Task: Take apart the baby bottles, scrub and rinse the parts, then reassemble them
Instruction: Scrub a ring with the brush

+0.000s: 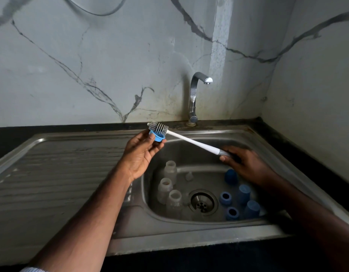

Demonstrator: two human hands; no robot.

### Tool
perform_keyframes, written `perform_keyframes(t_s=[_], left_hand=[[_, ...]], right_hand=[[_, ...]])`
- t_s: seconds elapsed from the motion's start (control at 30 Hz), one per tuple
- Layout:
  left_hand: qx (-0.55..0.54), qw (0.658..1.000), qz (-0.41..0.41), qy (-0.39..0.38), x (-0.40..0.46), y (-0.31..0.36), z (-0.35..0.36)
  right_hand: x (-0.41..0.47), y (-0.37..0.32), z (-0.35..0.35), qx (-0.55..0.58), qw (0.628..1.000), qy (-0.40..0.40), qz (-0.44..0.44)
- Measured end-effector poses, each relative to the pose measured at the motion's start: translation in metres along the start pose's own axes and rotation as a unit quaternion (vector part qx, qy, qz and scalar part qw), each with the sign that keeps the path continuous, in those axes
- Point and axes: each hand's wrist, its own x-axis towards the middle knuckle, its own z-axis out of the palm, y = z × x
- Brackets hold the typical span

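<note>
**Blue ring scrubbed above sink basin**

A blue collar ring [157, 136] was held above the back left corner of the sink basin, pinched between the thumb and curled fingers of the left hand [142, 152]. The bristled head of a white-handled bottle brush [191, 140] lay against the top of the ring. The brush handle ran down and to the right, where the right hand [246, 163] gripped its grey end with fingers wrapped round it; this hand was motion-blurred.

In the basin, three clear bottle bodies [165, 190] stood upright in a cluster on the left side, open mouths up, close together. A small clear part [189, 176], probably a teat, sat just behind the drain [203, 202]; too blurred to confirm. On the right of the drain were five blue pieces: two rings [225, 198] with dark openings facing up, and three domed caps [243, 193], one of them partly under the right wrist.

The steel sink [189, 240] had a ribbed drainboard [58, 173] on the left and was set in a dark surface [299, 142]. The chrome tap [195, 95] stood at the back edge, no water visible from its spout. Marble-veined wall [110, 61] behind.
</note>
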Motion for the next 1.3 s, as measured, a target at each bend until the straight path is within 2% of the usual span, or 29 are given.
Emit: perform_keyframes(t_s=[0.13,0.27,0.4,0.57,0.73,0.9,1.1,1.3], left_hand=[[0.016,1.000,0.006,-0.021,0.000,-0.002,-0.001],[-0.023,0.999,0.010,-0.022,0.000,0.003,-0.003],[0.012,0.999,-0.013,-0.047,-0.002,-0.002,0.000],[-0.042,0.999,0.008,-0.006,0.001,0.003,-0.004],[-0.007,1.000,-0.013,-0.008,-0.001,0.001,-0.004],[-0.068,0.997,0.017,0.029,0.005,0.008,-0.011],[-0.047,0.999,-0.008,0.009,0.000,0.002,0.001],[-0.107,0.993,0.011,0.056,0.001,0.010,-0.004]], right_hand=[[0.002,-0.002,0.001,-0.010,1.000,-0.006,0.006],[0.000,0.000,0.000,-0.015,1.000,-0.003,0.011],[0.001,-0.009,0.000,-0.004,1.000,0.000,-0.003],[-0.002,-0.010,-0.002,-0.006,1.000,0.000,0.008],[-0.001,-0.008,-0.001,-0.010,1.000,-0.006,0.003],[-0.002,-0.001,0.000,-0.008,1.000,-0.006,-0.008],[-0.001,-0.004,0.000,-0.007,1.000,-0.001,0.003],[-0.003,-0.003,-0.004,0.005,1.000,0.006,-0.003]])
